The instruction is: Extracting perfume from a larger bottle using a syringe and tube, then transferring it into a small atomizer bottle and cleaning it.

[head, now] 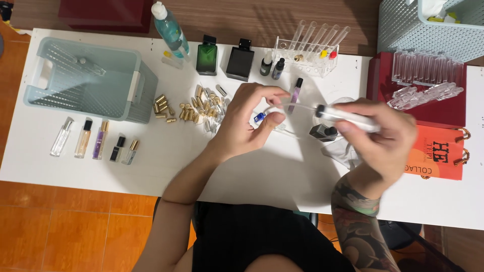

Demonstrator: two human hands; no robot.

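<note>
Bright, even overhead light; soft shadows under the arms on the table (151, 166); right hand (383, 136) motion-blurred.

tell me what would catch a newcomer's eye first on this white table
At the centre, the left hand pinches a slim clear vial while the right hand holds a clear plastic syringe toward it. Behind them stand a green square glass bottle and a black square bottle, beside a clear rack of test tubes. On the left sit a pale blue plastic basket and a heap of small gold caps.
</note>
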